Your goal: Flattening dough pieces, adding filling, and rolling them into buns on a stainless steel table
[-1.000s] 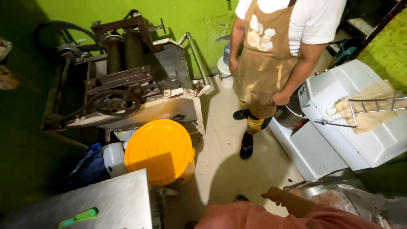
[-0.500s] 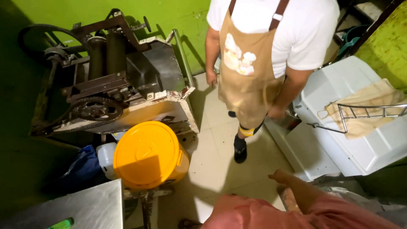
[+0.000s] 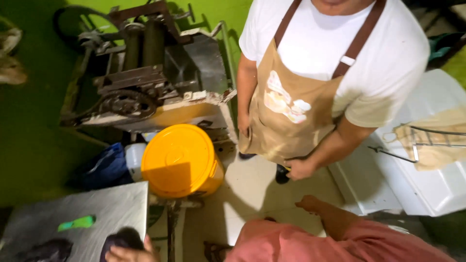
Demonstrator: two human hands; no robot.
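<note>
the left hand (image 3: 130, 251) shows only at the bottom edge of the head view, its fingers (image 3: 145, 245) curled over a dark rounded object (image 3: 120, 239) that sits at the near corner of a steel table (image 3: 104, 208); the hand grips or presses on it, though the edge of the frame cuts off most of the hand. the object is too dark and blurred to name more closely. a green strip (image 3: 76, 223) lies flat on the same tabletop, well apart from the hand, and another dark lump (image 3: 46, 250) rests at the table's near left corner.

the right hand (image 3: 307, 204) is lifted in the air in front of the chest, at the end of a bare forearm coming out of a pink sleeve (image 3: 335, 242). it holds nothing; whether the fingers are loose or bent i cannot tell, as it is seen from behind.

just beyond it stands a co-worker in a white t-shirt and tan apron (image 3: 286, 106), one hand (image 3: 299, 170) low by the apron hem, close to the raised right hand but not touching it. a yellow lidded bucket (image 3: 180, 159) stands on the floor between the table and an old roller machine (image 3: 141, 73) with gears. a white chest (image 3: 427, 174) at right carries a beige cloth (image 3: 437, 140) and a wire rack (image 3: 427, 143).
</note>
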